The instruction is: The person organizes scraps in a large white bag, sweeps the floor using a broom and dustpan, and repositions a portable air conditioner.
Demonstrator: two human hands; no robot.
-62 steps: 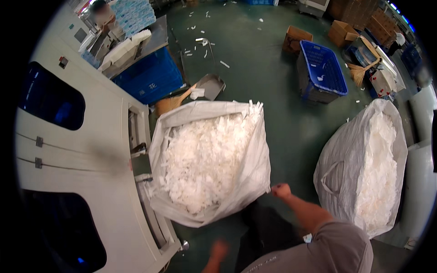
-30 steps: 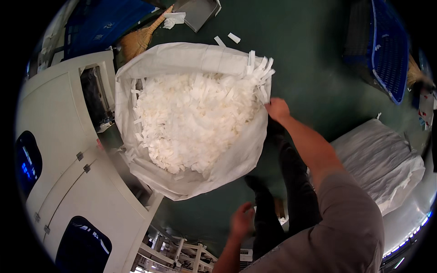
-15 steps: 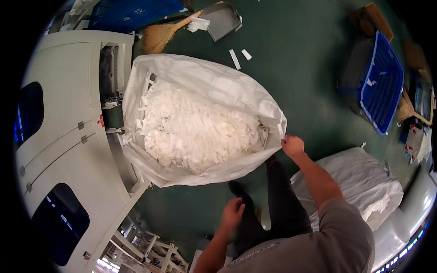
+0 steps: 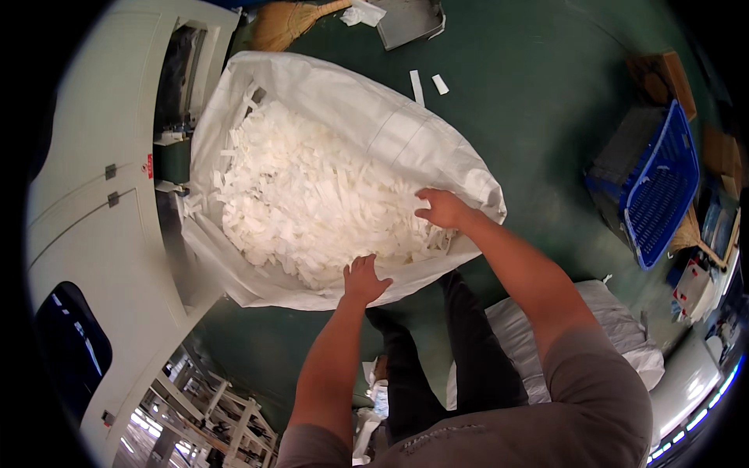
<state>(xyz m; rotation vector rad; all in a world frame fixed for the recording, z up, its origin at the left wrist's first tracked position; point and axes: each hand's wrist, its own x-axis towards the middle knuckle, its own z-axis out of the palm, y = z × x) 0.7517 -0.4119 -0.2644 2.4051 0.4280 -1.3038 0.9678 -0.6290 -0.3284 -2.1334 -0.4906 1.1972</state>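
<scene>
Sack (image 4: 394,129) of white scraps (image 4: 312,191), left of centre in the frame, mouth facing up toward us. Its left end sits right beside the pale machine (image 4: 90,226); whether the two touch, we cannot tell. Its right end tapers to a rounded corner. The loose fill probably props the walls outward, which would be why the mouth gapes so wide. The fill lies below the far rim, so a slope of bare cloth shows along the upper right.

Our left hand (image 4: 365,281): fingers spread, palm down, at the near rim, lower middle of the frame. Our right hand (image 4: 443,209): thumb and fingers apart, reaching inside the right end, just over the scraps. We see nothing pinched in either; whether fingertips press the fill, we cannot tell. We judge the wide spacing suits a soft, shallow heap better than a tight grip would.

Our legs (image 4: 480,343) stand close below the sack, likely so both arms reach in without strain. A second sack (image 4: 577,320) lies behind them, lower right.

Upper edge: broom (image 4: 285,30) beside a dustpan (image 4: 409,22), perhaps kept near because strips (image 4: 418,87) stray onto the floor (image 4: 530,125). Blue basket (image 4: 630,207) well apart, right side, tilted in our view.
</scene>
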